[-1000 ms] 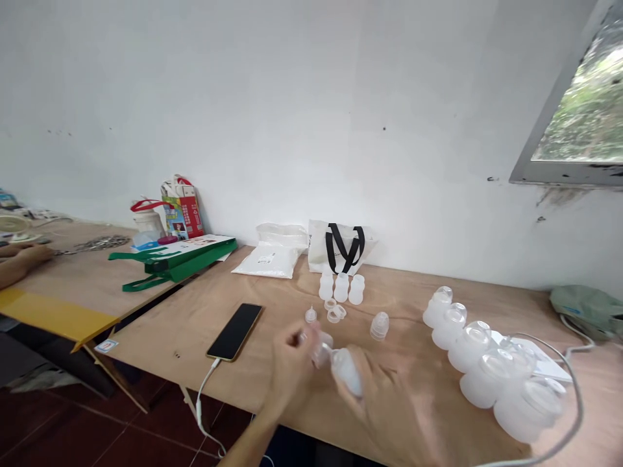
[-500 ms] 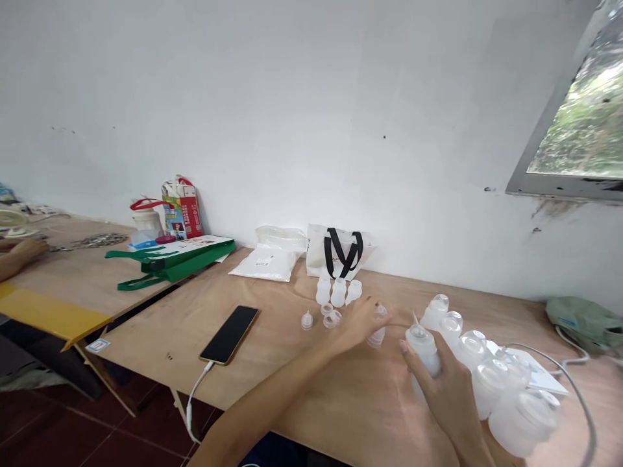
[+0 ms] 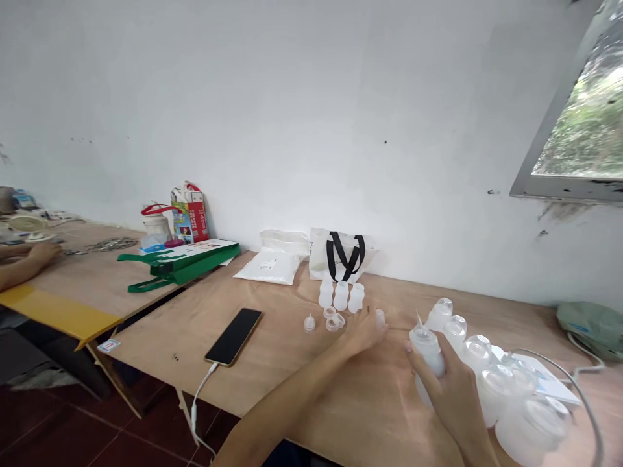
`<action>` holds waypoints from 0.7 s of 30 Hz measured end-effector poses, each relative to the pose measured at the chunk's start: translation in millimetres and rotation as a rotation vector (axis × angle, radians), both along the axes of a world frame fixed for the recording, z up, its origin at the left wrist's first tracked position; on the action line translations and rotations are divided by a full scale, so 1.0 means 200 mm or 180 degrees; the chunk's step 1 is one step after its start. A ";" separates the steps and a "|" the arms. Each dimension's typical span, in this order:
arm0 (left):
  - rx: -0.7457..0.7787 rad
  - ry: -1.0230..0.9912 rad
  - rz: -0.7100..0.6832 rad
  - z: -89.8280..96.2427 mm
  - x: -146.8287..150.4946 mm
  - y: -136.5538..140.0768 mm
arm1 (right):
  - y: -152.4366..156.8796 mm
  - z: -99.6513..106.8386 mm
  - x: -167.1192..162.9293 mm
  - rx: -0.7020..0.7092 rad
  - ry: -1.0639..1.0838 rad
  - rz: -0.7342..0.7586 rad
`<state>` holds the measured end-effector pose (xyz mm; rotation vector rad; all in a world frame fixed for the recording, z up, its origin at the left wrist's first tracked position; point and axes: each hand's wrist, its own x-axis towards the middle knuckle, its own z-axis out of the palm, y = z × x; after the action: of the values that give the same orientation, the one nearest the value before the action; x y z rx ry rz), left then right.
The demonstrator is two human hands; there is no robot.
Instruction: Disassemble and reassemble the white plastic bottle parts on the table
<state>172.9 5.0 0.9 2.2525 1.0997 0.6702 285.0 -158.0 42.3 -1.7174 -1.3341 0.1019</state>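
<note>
My right hand (image 3: 452, 383) is wrapped round a translucent white baby bottle (image 3: 427, 350), upright, with a thin pointed tip showing at its top. To its left, my left hand (image 3: 365, 332) is closed on a clear cap (image 3: 380, 317), just above or on the table; its fingers partly hide the cap. Near that hand lie clear collar rings (image 3: 335, 321) and a nipple piece (image 3: 309, 323) with a thin tip. Three small white bottle bodies (image 3: 341, 297) stand behind them. Right of my right hand is a row of capped bottles (image 3: 479, 353).
A phone (image 3: 233, 337) with a white cable lies to the left. At the wall are a white plastic package (image 3: 272, 259) and a white tote bag (image 3: 321, 256). A green bag (image 3: 195, 259) and another person's arm (image 3: 29, 263) are on the neighbouring table. A grey-green pouch (image 3: 588, 327) lies far right.
My left hand has shifted slightly down and turned, with the clear cap now more covered by its fingers. My right hand still holds the bottle. The whole view has shifted a little.
</note>
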 end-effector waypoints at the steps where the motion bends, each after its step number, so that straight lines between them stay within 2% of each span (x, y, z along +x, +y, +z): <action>1: -0.0045 -0.0036 0.0078 0.00 -0.01 -0.01 | 0.00 0.00 0.00 -0.0023 0.0010 0.0039; 4: -0.0058 -0.0262 0.0235 0.01 -0.07 -0.07 | 0.01 -0.01 0.00 -0.0164 -0.0012 0.0177; 6: -0.0176 -0.0728 0.0197 0.01 -0.14 -0.14 | 0.01 -0.01 0.00 -0.0351 -0.0048 0.0295; 7: -0.0390 -0.1192 0.0123 0.02 -0.18 -0.18 | 0.02 -0.01 -0.01 -0.0479 -0.0066 0.0381; 9: -0.0971 -0.1952 -0.0342 0.03 -0.26 -0.27 | 0.02 -0.01 -0.03 -0.0781 -0.0134 0.0656; 10: -0.1193 -0.2113 -0.0632 0.05 -0.31 -0.31 | 0.02 -0.01 -0.05 -0.0935 -0.0200 0.0837; 13: -0.1345 -0.1862 -0.1047 0.10 -0.47 -0.41 | 0.02 -0.02 -0.09 -0.1181 -0.0602 0.1338; 17: -0.1174 -0.1185 -0.0780 0.14 -0.64 -0.48 | 0.02 -0.05 -0.15 -0.1103 -0.1417 0.1476; 21: -0.0741 -0.1026 -0.0491 0.09 -0.68 -0.51 | 0.02 -0.08 -0.20 -0.0903 -0.2026 0.1406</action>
<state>37.9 -96.9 19.8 1.9260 0.7942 0.7658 245.6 -154.5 26.3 -1.7236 -2.2533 -0.0110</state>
